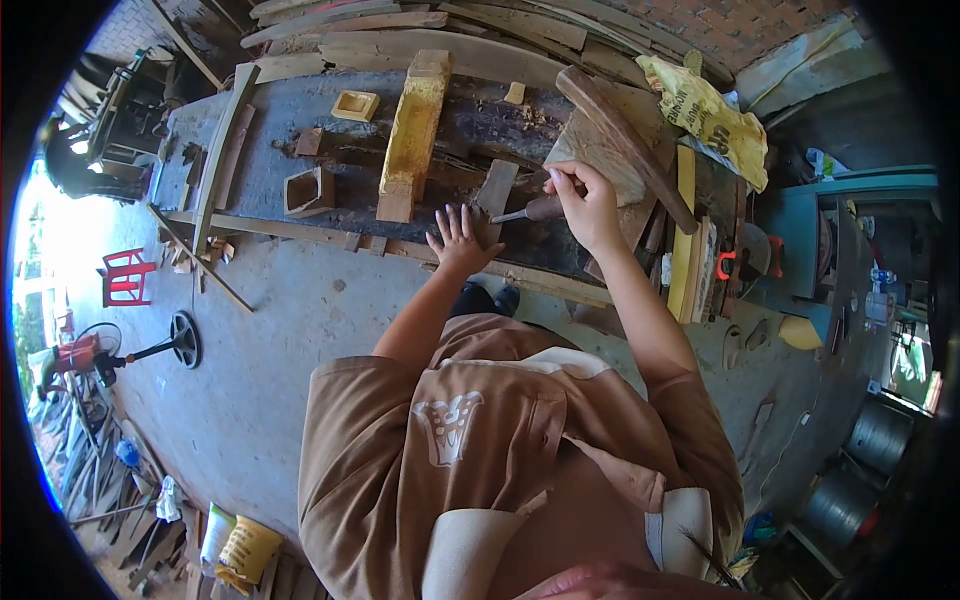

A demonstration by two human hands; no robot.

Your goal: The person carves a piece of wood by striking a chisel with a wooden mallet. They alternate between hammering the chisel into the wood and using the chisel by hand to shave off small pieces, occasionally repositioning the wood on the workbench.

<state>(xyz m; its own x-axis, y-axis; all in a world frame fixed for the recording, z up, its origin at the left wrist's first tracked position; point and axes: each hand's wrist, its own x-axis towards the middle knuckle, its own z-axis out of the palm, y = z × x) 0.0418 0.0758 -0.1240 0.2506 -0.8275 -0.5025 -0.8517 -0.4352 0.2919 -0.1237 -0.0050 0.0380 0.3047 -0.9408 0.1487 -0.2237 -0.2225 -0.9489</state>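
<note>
My left hand (460, 242) lies flat with fingers spread near the front edge of the dark workbench (350, 225). It rests at the lower end of a flat wood strip (497, 185). Closed fingers of my right hand (585, 205) are at the handle end of a chisel (543, 208) with a brown wooden handle. Its metal shaft points left, and the tip is close to the strip and my left fingers. Part of the grip is hidden by the hand. Left of my left hand stands a long yellowish wooden block (412, 140) with a hollowed face.
Small hollow wooden boxes (355, 105) (308, 192) sit at the bench's left. A thick wooden bar (630, 150) leans across a board at right, near a yellow sack (705, 115). Long planks line the back. A red stool (127, 277) and fan (85, 355) stand on the floor.
</note>
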